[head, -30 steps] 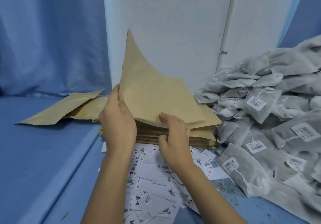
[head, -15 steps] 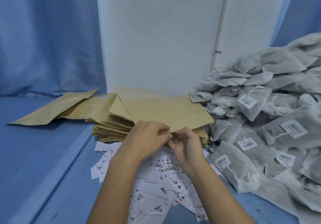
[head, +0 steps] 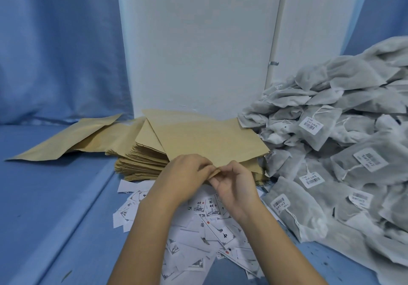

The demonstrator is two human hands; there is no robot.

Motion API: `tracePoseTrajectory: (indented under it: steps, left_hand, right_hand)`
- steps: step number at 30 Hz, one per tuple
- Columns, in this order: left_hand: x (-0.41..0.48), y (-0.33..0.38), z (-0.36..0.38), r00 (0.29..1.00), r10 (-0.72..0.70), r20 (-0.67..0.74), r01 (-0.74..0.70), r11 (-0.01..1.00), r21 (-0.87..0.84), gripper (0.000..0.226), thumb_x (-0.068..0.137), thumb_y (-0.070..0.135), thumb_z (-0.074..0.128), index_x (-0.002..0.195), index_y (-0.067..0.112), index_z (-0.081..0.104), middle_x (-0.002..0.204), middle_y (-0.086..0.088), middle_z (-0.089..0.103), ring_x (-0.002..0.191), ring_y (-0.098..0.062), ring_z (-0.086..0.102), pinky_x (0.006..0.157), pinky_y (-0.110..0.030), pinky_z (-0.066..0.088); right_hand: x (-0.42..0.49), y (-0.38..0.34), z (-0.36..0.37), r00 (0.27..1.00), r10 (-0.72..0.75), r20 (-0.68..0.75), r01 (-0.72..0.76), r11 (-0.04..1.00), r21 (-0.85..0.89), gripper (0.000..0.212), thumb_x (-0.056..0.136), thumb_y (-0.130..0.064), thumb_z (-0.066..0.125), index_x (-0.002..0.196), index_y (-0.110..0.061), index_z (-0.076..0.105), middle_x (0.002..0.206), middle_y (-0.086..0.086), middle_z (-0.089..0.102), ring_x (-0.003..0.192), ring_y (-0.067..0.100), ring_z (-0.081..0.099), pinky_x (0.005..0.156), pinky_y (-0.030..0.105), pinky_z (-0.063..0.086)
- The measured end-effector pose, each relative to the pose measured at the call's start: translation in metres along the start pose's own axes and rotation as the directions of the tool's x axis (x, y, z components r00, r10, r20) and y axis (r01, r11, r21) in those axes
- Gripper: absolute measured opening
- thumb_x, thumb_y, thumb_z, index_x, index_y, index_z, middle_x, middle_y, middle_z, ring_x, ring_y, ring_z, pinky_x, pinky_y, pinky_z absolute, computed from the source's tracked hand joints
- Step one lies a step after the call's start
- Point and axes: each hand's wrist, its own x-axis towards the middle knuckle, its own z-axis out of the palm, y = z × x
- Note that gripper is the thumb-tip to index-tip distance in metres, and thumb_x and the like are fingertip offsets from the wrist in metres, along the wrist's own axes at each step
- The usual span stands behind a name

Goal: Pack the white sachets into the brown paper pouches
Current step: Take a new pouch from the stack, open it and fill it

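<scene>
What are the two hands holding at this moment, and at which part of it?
The left hand and the right hand both pinch the near edge of the top brown paper pouch, which lies on the stack of pouches.

This is a small hand-packing workplace. A thick stack of brown paper pouches [head: 141, 163] lies on a blue-covered desk [head: 55, 196], a big heap of white sachets [head: 344, 167] (many carry barcode labels) rises at the right, and loose printed paper slips [head: 194, 251] are scattered in front. Blue curtains [head: 55, 52] and a white panel [head: 198, 41] close the back.
</scene>
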Motion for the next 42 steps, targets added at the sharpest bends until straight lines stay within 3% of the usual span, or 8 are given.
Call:
tracePoseTrajectory:
  steps: [5,12,20,27,32,36,39,42]
  left_hand:
    - [0.005,0.014,0.014,0.997,0.024,-0.067,-0.006,0.967,0.255,0.027,0.092,0.018,0.045,0.114,0.012,0.059,0.116,-0.003,0.057,0.106,-0.024,0.054,0.086,-0.038,0.043]
    - [0.003,0.023,0.023,0.995,0.057,-0.083,-0.027,0.946,0.323,0.021,0.096,0.015,0.041,0.113,0.016,0.054,0.110,-0.002,0.058,0.097,-0.024,0.058,0.074,-0.032,0.043]
    - [-0.011,0.028,0.033,0.972,0.009,-0.233,0.042,0.976,0.212,0.018,0.091,0.008,0.043,0.107,0.017,0.048,0.105,0.000,0.059,0.093,-0.024,0.057,0.071,-0.029,0.036]
    - [-0.016,0.032,0.030,0.932,0.148,-0.331,-0.044,0.952,0.301,0.026,0.060,-0.001,0.077,0.078,0.013,0.065,0.072,0.001,0.065,0.056,-0.023,0.059,0.049,-0.026,0.040]
    - [-0.016,0.016,0.022,0.888,0.131,-0.441,0.000,0.959,0.285,0.054,0.047,-0.021,0.069,0.095,0.004,0.069,0.100,-0.010,0.071,0.083,-0.027,0.068,0.071,-0.038,0.050]
    - [-0.018,-0.004,0.011,0.890,-0.062,-0.452,0.174,0.962,0.212,0.056,0.061,-0.026,0.054,0.111,-0.003,0.063,0.122,-0.020,0.061,0.104,-0.037,0.061,0.086,-0.046,0.048]
    - [-0.018,-0.001,0.014,0.883,-0.140,-0.448,0.245,0.952,0.185,0.058,0.077,-0.014,0.047,0.130,0.009,0.049,0.138,-0.006,0.049,0.116,-0.028,0.053,0.086,-0.034,0.041]
    - [-0.015,0.010,0.018,0.861,-0.228,-0.455,0.280,0.959,0.050,0.053,0.082,-0.007,0.044,0.132,0.010,0.046,0.132,-0.008,0.051,0.110,-0.032,0.054,0.083,-0.036,0.040]
  right_hand:
    - [0.001,0.005,0.007,0.997,-0.050,-0.054,0.045,0.995,-0.087,0.035,0.083,0.013,0.031,0.061,-0.012,0.041,0.053,0.002,0.042,0.044,0.012,0.046,0.044,0.020,0.044]
    - [0.005,0.004,0.000,0.976,-0.145,-0.163,0.103,0.964,-0.244,0.020,0.087,0.014,0.044,0.087,-0.007,0.047,0.065,0.005,0.042,0.057,0.014,0.046,0.053,0.019,0.052]
    - [0.002,0.004,-0.001,0.937,-0.219,-0.271,0.098,0.913,-0.397,0.031,0.082,0.015,0.046,0.063,-0.010,0.043,0.053,0.001,0.036,0.043,0.010,0.034,0.038,0.017,0.036]
    - [0.001,0.001,0.000,0.956,-0.123,-0.266,0.050,0.962,-0.267,0.018,0.087,0.007,0.050,0.074,-0.005,0.051,0.045,-0.001,0.049,0.038,0.007,0.047,0.041,0.018,0.044]
    - [0.003,-0.011,-0.005,0.939,-0.056,-0.339,0.043,0.998,-0.045,0.015,0.098,-0.009,0.045,0.098,-0.005,0.059,0.081,0.015,0.068,0.070,0.024,0.068,0.047,0.028,0.056]
    - [0.007,-0.022,-0.016,0.902,-0.168,-0.398,0.110,0.980,-0.165,0.027,0.099,-0.014,0.045,0.125,-0.011,0.053,0.102,0.012,0.065,0.076,0.021,0.065,0.052,0.028,0.058]
    - [0.004,-0.014,-0.013,0.901,-0.238,-0.362,0.097,0.925,-0.366,0.017,0.098,-0.009,0.043,0.105,-0.013,0.059,0.094,0.014,0.065,0.079,0.025,0.061,0.063,0.034,0.059]
    - [-0.003,-0.003,-0.002,0.913,-0.378,-0.155,0.167,0.691,-0.703,0.020,0.086,0.004,0.052,0.068,-0.007,0.054,0.068,0.013,0.060,0.060,0.020,0.047,0.062,0.032,0.051]
